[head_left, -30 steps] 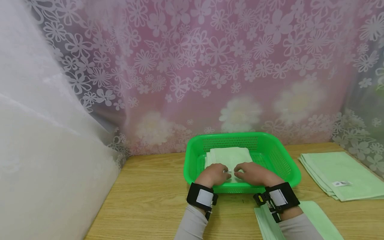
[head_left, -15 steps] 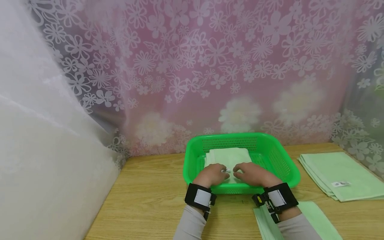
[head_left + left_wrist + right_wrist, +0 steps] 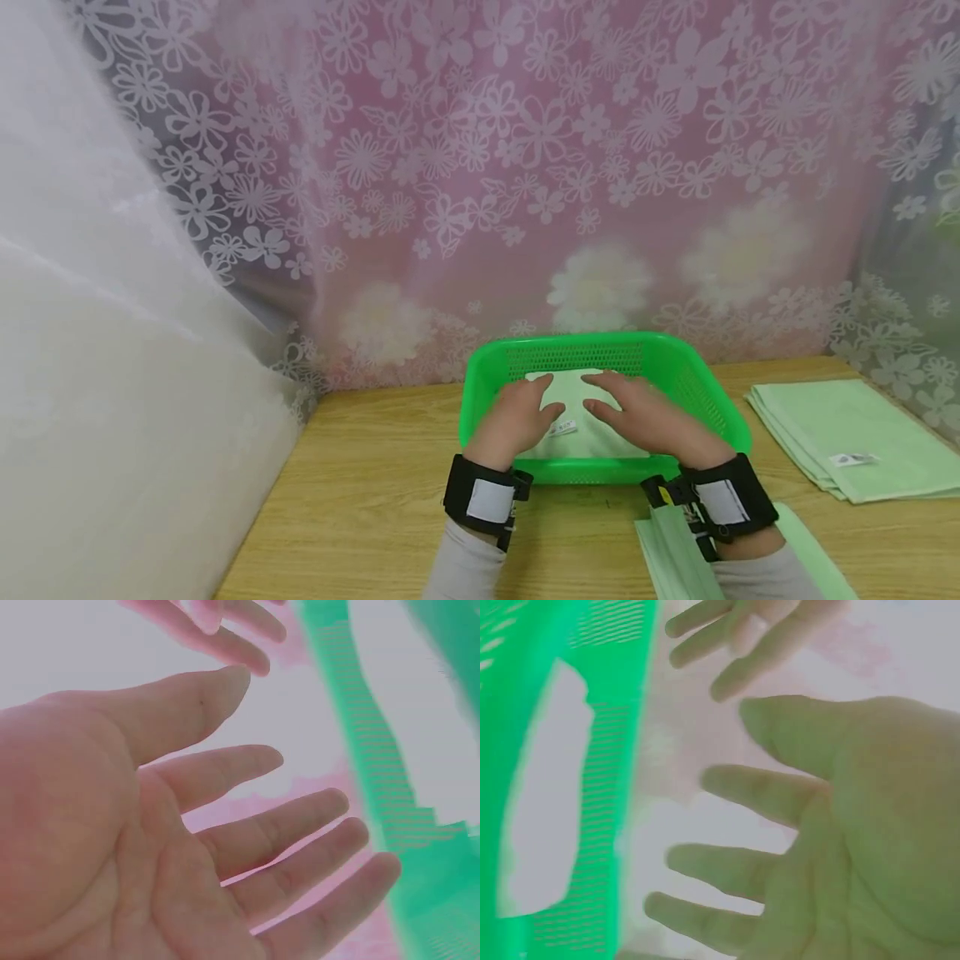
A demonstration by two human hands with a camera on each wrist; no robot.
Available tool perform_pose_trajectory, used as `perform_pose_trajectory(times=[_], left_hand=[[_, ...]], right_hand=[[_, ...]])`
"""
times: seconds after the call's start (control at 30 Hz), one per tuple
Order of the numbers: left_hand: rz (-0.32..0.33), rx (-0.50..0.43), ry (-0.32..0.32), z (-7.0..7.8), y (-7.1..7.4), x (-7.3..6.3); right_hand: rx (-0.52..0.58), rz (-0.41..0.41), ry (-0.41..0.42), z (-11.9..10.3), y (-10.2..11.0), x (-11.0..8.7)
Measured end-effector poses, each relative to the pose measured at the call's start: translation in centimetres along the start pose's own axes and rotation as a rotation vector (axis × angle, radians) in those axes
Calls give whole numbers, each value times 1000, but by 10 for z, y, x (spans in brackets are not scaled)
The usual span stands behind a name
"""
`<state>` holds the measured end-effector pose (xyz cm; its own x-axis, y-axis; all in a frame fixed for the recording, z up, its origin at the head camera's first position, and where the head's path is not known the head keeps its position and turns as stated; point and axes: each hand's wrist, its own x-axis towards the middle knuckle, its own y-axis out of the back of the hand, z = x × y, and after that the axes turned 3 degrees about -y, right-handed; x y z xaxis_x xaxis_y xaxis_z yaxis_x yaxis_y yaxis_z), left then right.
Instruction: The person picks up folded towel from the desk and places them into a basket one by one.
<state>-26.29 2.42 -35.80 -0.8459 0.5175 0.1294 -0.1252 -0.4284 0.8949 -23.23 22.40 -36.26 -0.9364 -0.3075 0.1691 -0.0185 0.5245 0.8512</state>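
Observation:
A folded light-green towel (image 3: 581,442) with a small white tag lies in the green plastic basket (image 3: 592,472). Above the towel's left part is my left hand (image 3: 517,417), its fingers spread and holding nothing. My right hand (image 3: 645,417) hovers over the towel's right part, likewise with spread fingers and nothing in it. In the left wrist view the left palm (image 3: 90,817) faces the camera, fingers straight and apart. The right wrist view shows the right palm (image 3: 892,810) the same way, with the towel looking washed-out white inside the basket (image 3: 615,825).
Another folded light-green towel (image 3: 862,437) lies right of the basket on the wooden table (image 3: 360,483). A third towel (image 3: 678,550) lies at the front, partly under the right forearm. A floral curtain (image 3: 525,192) hangs behind, with a white sheet (image 3: 112,375) at left.
Both hands have lifted off the towel in the basket and moved slightly apart, and their fingers have spread. The towel's tag and front part now show between them.

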Motion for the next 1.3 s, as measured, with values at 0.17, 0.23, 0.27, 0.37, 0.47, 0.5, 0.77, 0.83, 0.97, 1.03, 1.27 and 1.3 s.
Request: perform_pose_trajectory(times=[0.17, 0.23, 0.27, 0.37, 0.47, 0.5, 0.77, 0.83, 0.97, 1.03, 1.27, 1.3], left_hand=[[47, 9, 17, 18, 27, -20], [39, 26, 27, 23, 32, -25], [30, 39, 32, 24, 34, -27], [6, 60, 45, 27, 35, -30], [-4, 54, 53, 28, 34, -31], [-4, 51, 53, 28, 34, -31], [-5, 57, 47, 31, 33, -31], [-11, 59, 45, 33, 31, -32], [-30, 48, 33, 38, 28, -33], [-32, 34, 27, 39, 27, -34], [-22, -3, 20, 40, 28, -36], [-23, -5, 19, 41, 28, -37]], right_hand=[[-26, 65, -14, -20, 18, -10], [-33, 58, -10, -25, 21, -12], [-34, 48, -11, -27, 21, -12], [-32, 27, -6, -28, 20, -14], [-27, 22, -14, -27, 20, -15], [-27, 26, -15, -27, 20, -16], [-32, 38, -17, -27, 24, -18], [-38, 36, -16, -26, 25, -20], [-43, 45, -2, -17, 30, -27], [-38, 58, 13, -10, 34, -30], [-71, 20, -63, 25, 61, -46], [-82, 15, -83, 31, 66, -50]])
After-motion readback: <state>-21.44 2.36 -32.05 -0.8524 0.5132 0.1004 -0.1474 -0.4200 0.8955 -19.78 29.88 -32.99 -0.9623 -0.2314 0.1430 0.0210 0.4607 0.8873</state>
